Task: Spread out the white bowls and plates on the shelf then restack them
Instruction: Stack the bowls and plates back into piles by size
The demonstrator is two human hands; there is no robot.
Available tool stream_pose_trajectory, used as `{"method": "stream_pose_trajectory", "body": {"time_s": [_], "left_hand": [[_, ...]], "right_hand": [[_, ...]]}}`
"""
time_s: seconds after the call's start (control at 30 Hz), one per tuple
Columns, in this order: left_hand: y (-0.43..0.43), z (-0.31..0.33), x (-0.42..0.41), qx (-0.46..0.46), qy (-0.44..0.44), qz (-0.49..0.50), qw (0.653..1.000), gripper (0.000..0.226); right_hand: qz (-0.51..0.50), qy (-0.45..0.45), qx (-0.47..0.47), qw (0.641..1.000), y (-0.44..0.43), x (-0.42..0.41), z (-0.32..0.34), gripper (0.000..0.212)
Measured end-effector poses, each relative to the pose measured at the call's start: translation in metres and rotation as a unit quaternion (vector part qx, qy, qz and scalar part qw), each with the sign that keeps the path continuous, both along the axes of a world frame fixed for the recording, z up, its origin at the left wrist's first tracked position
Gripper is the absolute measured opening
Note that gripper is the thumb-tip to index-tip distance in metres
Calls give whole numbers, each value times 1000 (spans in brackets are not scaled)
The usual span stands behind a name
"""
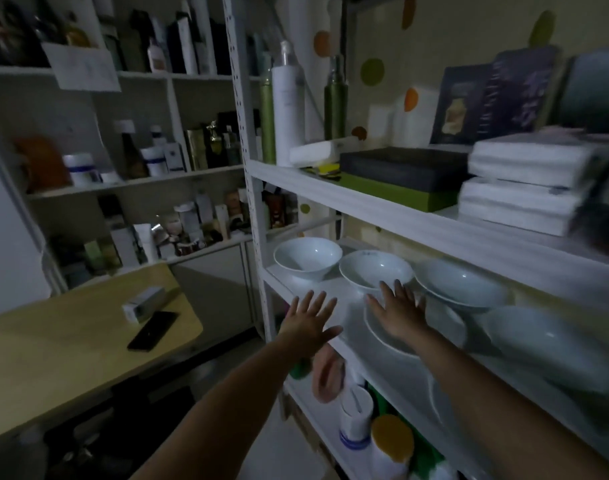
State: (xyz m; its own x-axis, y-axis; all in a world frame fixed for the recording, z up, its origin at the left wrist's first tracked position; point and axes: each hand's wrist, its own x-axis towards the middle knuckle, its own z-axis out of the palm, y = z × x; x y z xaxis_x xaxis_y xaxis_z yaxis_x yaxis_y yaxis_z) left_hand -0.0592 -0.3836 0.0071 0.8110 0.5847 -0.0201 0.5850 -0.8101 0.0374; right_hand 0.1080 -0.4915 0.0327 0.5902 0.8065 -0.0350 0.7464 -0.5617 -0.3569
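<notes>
On the white metal shelf (297, 276) the white ceramic bowls lie spread in a row: a left bowl (307, 257), a middle bowl (375, 270) just beside it, a shallower bowl (460, 284) to the right, and a blurred fourth bowl (538, 337) at the far right. A flat white plate (386, 336) sits in front of the middle bowl, partly under the right hand (398, 315). Another pale plate edge shows behind that hand, too blurred to tell apart.

Both hands are empty. The right hand hovers flat over the plate, fingers (400, 289) splayed wide, tips close to the middle bowl's near rim; whether they touch it I cannot tell. The left hand (308, 322) is open too, fingers fanned, over the shelf's front edge and holding nothing.

The spreading looks done, so restacking is likely next. To do it well, each bowl should be pinched by the rim or cupped underneath, lifted clear rather than dragged, and nested centred in its neighbour. The plates belong underneath or in a stack of their own. The shelf above hangs low, so lifts should stay shallow, and the dim light calls for slow placing.
</notes>
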Motion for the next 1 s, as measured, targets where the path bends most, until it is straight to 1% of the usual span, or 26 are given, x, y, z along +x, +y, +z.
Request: {"method": "stream_pose_trajectory", "body": {"time_s": [0.07,0.13,0.23,0.3,0.33,0.37,0.4,0.43,0.47,0.5,0.53,0.57,0.63,0.67,0.7,0.73,0.8,0.9,0.93,1.0], "left_hand": [[49,5,-5,0,-5,33,999,68],[92,8,-10,-28,-39,79,996,69],[146,5,-9,-119,-109,134,978,77],[181,-3,1,-183,-169,150,957,88],[195,-4,8,-228,-212,159,937,95],[208,-4,15,-281,-254,167,910,99],[218,-2,21,-320,-288,175,886,94],[229,-3,27,-347,-309,178,868,82],[242,-5,34,-367,-321,185,854,69],[257,-9,40,-387,-324,200,840,62],[269,-10,45,-421,-322,216,820,61],[282,-12,50,-474,-327,225,786,61],[301,-12,62,-590,-334,231,698,53],[309,-14,66,-619,-336,238,668,46],[316,-16,70,-635,-334,246,652,43],[321,-20,75,-646,-330,247,642,43],[328,-25,81,-659,-324,244,633,46],[337,-29,89,-674,-323,250,615,50],[340,-29,90,-674,-318,255,616,49],[343,-26,91,-677,-311,259,614,47]], "right_hand": [[8,12,1,1000,45,-2,0,65],[21,15,5,1000,84,-4,-3,64],[25,45,40,998,127,-1,-17,65],[-3,81,107,991,150,2,-25,59],[-29,96,153,983,160,3,-28,51],[-57,101,197,973,169,4,-30,44],[-81,87,225,967,178,5,-32,39],[-106,71,238,963,187,6,-34,40],[-142,66,247,956,195,7,-35,42],[-182,73,255,947,203,8,-39,46],[-222,83,259,936,210,10,-42,50],[-257,91,256,927,217,11,-46,53],[-321,116,241,909,227,13,-56,59],[-352,131,247,893,229,13,-59,62],[-385,153,266,871,231,13,-62,65],[-410,188,294,842,232,12,-66,67],[-453,256,350,779,233,11,-73,67],[-491,316,402,705,229,9,-79,62],[-500,344,426,671,227,9,-80,57],[-497,405,478,601,224,8,-78,37]]}}
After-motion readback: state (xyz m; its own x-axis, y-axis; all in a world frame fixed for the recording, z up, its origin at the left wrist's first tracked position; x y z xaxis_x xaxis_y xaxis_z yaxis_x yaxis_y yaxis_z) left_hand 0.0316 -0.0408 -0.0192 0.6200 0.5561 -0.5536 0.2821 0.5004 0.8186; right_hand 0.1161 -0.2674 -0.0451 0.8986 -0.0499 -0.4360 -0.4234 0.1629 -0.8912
